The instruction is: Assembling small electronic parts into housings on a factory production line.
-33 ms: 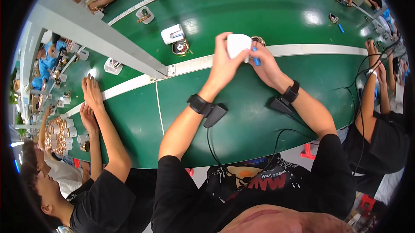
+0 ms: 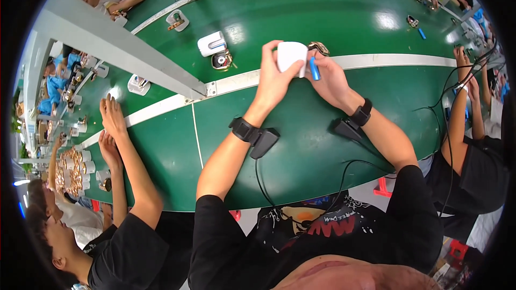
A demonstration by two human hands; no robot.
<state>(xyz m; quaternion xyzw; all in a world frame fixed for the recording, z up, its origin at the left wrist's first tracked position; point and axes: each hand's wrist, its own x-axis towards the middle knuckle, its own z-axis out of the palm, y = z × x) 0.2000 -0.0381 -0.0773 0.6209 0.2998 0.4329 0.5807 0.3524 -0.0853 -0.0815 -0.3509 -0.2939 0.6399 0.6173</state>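
Note:
Over the white rail, my left hand [image 2: 276, 79] grips a white plastic housing [image 2: 291, 56], thumb across its near face. Close beside it, my right hand [image 2: 334, 82] is closed, and a blue cylindrical battery [image 2: 315, 68] shows at its fingertips. A round gold-and-dark part [image 2: 319, 48] appears just beyond the right fingers; whether they hold it too is hidden. The housing and the battery are nearly touching. Each wrist wears a black strap with a small black box hanging from a cable.
Farther off on the green table [image 2: 301, 8] lie another white housing [image 2: 212, 44] and a round metal-rimmed part [image 2: 221, 60]. A grey post [image 2: 123, 37] rises at left. Co-workers' hands rest on both sides. Black cables [image 2: 344, 177] run near my forearms.
My left hand and the white housing have shifted slightly left, away from my right hand. More of the blue battery and the round part now shows.

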